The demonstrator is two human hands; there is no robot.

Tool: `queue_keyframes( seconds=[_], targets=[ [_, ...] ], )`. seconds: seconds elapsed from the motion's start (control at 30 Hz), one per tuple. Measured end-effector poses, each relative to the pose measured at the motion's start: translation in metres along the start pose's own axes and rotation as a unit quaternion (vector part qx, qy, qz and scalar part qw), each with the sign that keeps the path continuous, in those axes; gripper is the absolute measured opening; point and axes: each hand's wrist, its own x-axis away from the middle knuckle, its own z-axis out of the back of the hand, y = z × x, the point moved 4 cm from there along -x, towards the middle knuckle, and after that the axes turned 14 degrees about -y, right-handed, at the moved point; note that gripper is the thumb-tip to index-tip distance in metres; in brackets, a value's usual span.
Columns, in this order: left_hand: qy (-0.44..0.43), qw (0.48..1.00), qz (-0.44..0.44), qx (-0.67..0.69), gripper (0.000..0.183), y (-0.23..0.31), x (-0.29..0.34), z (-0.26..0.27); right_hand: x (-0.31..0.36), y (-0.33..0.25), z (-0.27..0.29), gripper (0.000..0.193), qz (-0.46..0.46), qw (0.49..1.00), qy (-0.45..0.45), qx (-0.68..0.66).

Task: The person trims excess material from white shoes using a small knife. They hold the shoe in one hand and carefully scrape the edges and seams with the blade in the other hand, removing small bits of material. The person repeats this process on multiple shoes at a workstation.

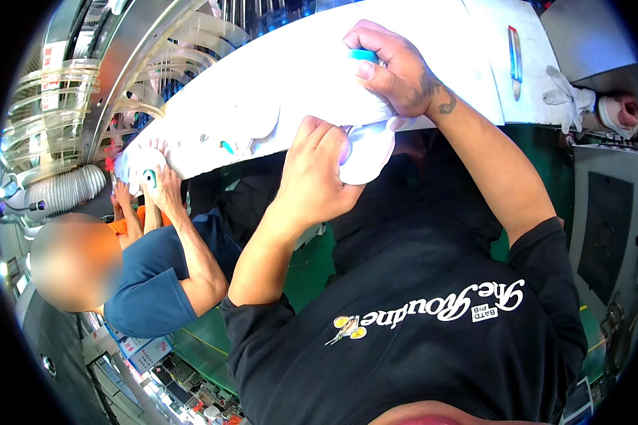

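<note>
Left fingers (327, 144) curled, right fingers (370, 37) curled farther forward, elbows bent.

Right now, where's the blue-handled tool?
In the head view, the blue-handled tool lies at upper right on the white table, to the right of the right hand and up-left of the white glove.

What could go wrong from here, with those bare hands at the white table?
A drop, perhaps: the left hand holds a white piece at the near edge of the white table, so a loosened grip might let it fall.

A slip, maybe: the right hand holds a small teal piece, which could pop loose.

Possibly a cut: a blue-and-red tool that looks like a cutter lies on the table to the right, and an ungloved reach might brush its tip.
</note>
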Motion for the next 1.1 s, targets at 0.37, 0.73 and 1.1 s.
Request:
queue_keyframes(
  seconds=[0.37,0.73,1.1],
  targets=[
    [0.017,0.994,-0.008,-0.105,0.039,0.007,0.003,0.007,-0.002,-0.001,-0.002,0.055,-0.019,1.0,-0.005,-0.004],
    [-0.041,0.998,-0.021,-0.046,0.037,0.003,-0.014,0.021,0.005,0.012,0.005,0.055,-0.035,0.995,-0.004,-0.091],
    [0.003,0.957,-0.069,0.283,0.053,0.02,0.032,-0.041,0.147,-0.029,-0.088,0.05,-0.2,0.895,0.061,-0.393]
  ],
)
